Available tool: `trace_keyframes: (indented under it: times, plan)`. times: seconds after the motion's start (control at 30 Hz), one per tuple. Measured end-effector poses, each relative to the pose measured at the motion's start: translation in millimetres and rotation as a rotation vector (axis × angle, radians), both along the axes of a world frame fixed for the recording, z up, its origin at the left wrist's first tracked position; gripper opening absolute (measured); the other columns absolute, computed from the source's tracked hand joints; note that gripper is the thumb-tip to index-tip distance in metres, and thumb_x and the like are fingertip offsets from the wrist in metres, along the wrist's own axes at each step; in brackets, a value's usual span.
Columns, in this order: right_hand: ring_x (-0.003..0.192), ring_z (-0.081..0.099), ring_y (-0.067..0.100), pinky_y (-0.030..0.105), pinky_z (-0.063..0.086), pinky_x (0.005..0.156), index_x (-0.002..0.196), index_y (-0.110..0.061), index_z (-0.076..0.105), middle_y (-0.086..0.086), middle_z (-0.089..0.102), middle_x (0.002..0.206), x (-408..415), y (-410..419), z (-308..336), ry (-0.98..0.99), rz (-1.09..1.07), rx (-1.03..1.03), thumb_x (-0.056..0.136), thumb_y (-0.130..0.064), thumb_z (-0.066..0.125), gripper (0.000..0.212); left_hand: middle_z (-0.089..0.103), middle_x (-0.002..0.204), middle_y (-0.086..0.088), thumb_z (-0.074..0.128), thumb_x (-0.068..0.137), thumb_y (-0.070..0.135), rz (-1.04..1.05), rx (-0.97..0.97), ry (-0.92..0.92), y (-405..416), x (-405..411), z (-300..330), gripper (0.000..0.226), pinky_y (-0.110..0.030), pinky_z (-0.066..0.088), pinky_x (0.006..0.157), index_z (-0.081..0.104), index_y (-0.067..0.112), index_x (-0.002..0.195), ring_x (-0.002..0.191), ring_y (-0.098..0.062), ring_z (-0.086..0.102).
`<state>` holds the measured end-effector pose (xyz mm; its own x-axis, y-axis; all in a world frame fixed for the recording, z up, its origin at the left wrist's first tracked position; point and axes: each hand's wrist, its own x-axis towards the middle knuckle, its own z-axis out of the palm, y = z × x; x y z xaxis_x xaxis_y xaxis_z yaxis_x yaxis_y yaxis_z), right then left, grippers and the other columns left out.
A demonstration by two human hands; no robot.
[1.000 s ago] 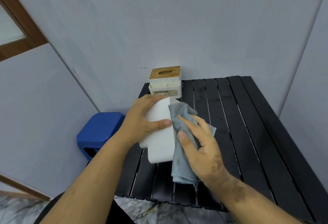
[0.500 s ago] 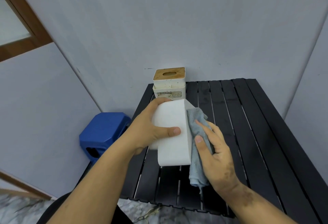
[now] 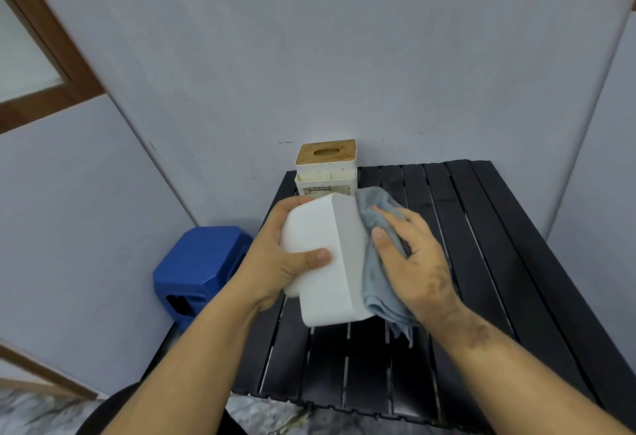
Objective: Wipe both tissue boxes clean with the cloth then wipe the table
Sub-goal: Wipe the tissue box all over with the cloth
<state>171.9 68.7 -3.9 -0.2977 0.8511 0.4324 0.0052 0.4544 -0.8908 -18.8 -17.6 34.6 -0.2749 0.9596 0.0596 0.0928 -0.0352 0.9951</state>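
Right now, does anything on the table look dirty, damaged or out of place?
Yes. The tissue box with the wooden lid at the back left of the black slatted table is speckled with dark spots on its lid and sides. The plain white box, held by the left hand while the right hand presses the grey cloth to it, looks clean.

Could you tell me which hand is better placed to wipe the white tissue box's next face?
Right: the right hand already presses the cloth against it, while the left hand grips the white tissue box.

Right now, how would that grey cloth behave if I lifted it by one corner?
The grey cloth is probably floppy: it drapes in folds against the white tissue box under the right hand. It likely weighs little, since its edge hangs loose.
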Motion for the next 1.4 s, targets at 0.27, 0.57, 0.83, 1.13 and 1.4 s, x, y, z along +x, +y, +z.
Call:
trace_keyframes:
  times: [0.27, 0.57, 0.83, 1.13, 1.4]
  plan:
    - [0.123, 0.047, -0.006, 0.004, 0.038, 0.096, 0.127, -0.028, 0.064, -0.009, 0.052, 0.131, -6, -24, 7, -0.017, 0.07, 0.198, 0.093, -0.027, 0.06, 0.035, 0.065, 0.127, -0.004, 0.104, 0.043, 0.034, -0.057, 0.007, -0.079, 0, -6, -7, 0.097, -0.046, 0.061, 0.079, 0.058, 0.031, 0.129, 0.109, -0.027, 0.068]
    - [0.126, 0.051, 0.004, 0.017, 0.049, 0.097, 0.127, -0.031, 0.065, -0.016, 0.049, 0.133, -9, -54, 8, 0.087, 0.122, 0.084, 0.091, -0.036, 0.064, 0.036, 0.066, 0.129, -0.005, 0.094, 0.054, 0.018, -0.034, 0.011, -0.078, 1, -4, -14, 0.084, -0.047, 0.061, 0.08, 0.058, 0.031, 0.129, 0.112, -0.031, 0.068]
    - [0.122, 0.051, -0.002, 0.008, 0.043, 0.097, 0.12, -0.036, 0.066, -0.008, 0.055, 0.13, 4, -10, -11, 0.014, -0.04, -0.022, 0.095, -0.024, 0.061, 0.028, 0.063, 0.127, -0.001, 0.094, 0.048, 0.02, -0.04, -0.006, -0.081, -2, -3, -12, 0.087, -0.046, 0.062, 0.077, 0.058, 0.034, 0.126, 0.113, -0.032, 0.064]
    - [0.125, 0.049, -0.001, 0.012, 0.046, 0.097, 0.123, -0.035, 0.064, -0.021, 0.049, 0.131, -9, -46, 11, 0.12, 0.09, 0.082, 0.093, -0.027, 0.062, 0.031, 0.062, 0.133, -0.005, 0.093, 0.052, 0.017, -0.079, 0.018, -0.079, -1, -2, -15, 0.083, -0.046, 0.061, 0.082, 0.06, 0.035, 0.126, 0.119, -0.032, 0.063]
    - [0.125, 0.049, -0.004, 0.006, 0.042, 0.094, 0.121, -0.041, 0.061, -0.018, 0.05, 0.13, -7, -32, 1, 0.12, 0.015, -0.013, 0.095, -0.026, 0.063, 0.03, 0.063, 0.129, 0.002, 0.095, 0.049, 0.02, -0.065, 0.008, -0.062, 1, 3, -16, 0.083, -0.048, 0.062, 0.081, 0.063, 0.036, 0.125, 0.118, -0.032, 0.063]
